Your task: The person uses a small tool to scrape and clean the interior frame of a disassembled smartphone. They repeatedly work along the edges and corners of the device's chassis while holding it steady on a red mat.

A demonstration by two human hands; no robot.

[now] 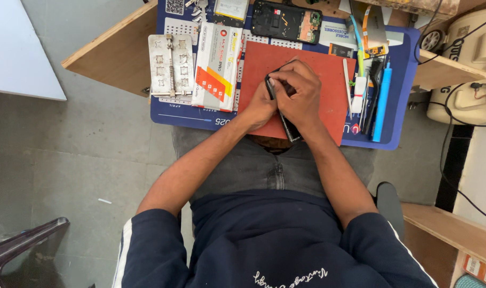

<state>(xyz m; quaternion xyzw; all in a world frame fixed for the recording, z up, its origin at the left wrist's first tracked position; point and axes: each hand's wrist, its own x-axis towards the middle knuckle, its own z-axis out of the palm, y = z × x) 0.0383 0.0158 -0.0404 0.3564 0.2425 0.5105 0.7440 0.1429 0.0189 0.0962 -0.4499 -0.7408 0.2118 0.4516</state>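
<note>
Both of my hands are clasped around a thin black phone part (288,127) held on edge over a red work mat (331,74). My left hand (260,106) grips its lower left side. My right hand (299,90) wraps over the top, thumb pressed near the upper end. Most of the part is hidden under my fingers; only its lower tip and upper edge show.
The red mat lies on a blue bench mat (395,114). An opened black phone (286,21) sits at the back, a metal clamp jig (170,65) and a white box (216,66) to the left. Blue and black hand tools (381,101) lie at the right. A white toy car (467,58) is far right.
</note>
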